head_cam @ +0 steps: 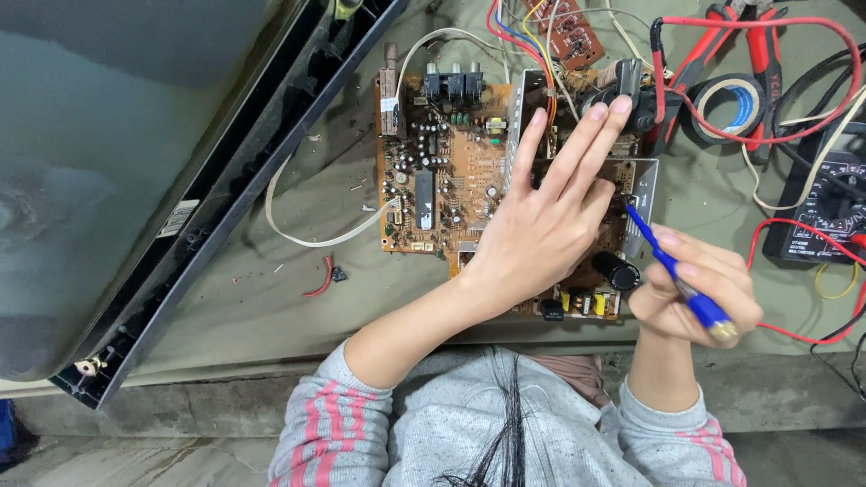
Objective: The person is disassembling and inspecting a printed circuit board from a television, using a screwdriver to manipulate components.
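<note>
While pressing flat on the brown circuit board (442,171), left hand (541,225) spread long, fingers (577,144) straight and loosely fanned, tips reaching up to the dark bulky component (631,90) at the board's far edge. Gripping nothing, just resting palm-down across the metal heat-sink plate (642,180). Right hand (699,289) curled tight round a blue-handled tool (677,275), fingers clenched, thumb on top, slim tip angled up-left into the board just beside the left thumb. Exact contact point of the tip too small to make out. Black cylindrical capacitor (616,269) standing just beside the right knuckles. Near edge of the board partly hidden under the left wrist. Board lying centre on a dull green cloth-like surface (271,298), studded with small shiny parts. Red leads (794,334) looping at right by a black multimeter (825,207), cut off by the frame. Roll of tape (699,113) just beyond.
</note>
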